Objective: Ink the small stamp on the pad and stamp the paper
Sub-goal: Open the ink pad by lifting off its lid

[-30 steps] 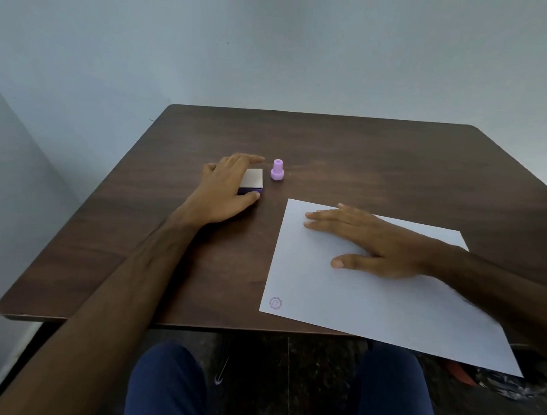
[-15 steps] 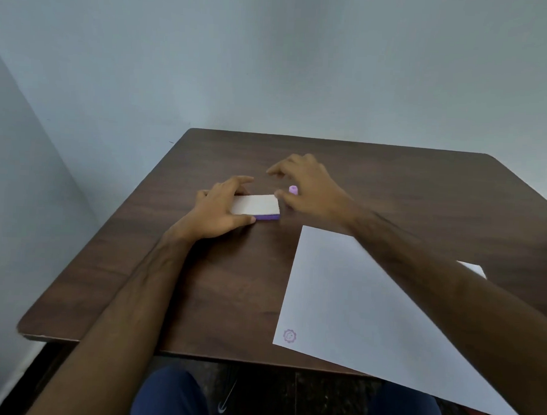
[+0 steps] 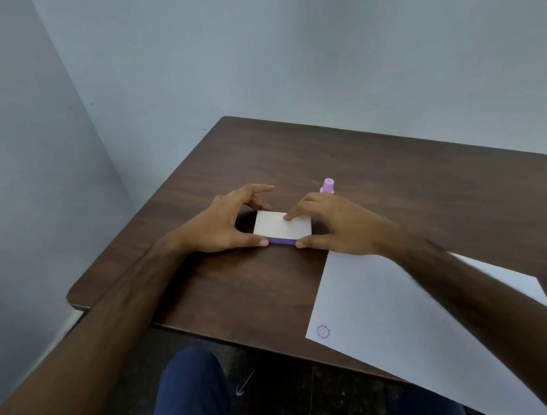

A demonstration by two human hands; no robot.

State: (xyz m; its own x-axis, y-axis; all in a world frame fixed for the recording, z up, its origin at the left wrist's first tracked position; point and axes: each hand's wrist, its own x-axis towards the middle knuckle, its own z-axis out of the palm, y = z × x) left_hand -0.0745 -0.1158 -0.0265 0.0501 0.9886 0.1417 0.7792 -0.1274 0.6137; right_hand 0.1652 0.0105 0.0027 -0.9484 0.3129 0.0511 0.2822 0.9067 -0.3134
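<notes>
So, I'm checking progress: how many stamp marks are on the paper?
1: a purple stamp mark sits in the near left corner of the paper. The right forearm covers part of the sheet, so another could be hidden.

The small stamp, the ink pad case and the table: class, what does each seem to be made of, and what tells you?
Small stamp: likely moulded plastic, smooth lilac. Ink pad case: probably plastic, flat white lid, purple base. Table: dark wood grain, perhaps laminate, slight sheen.
</notes>
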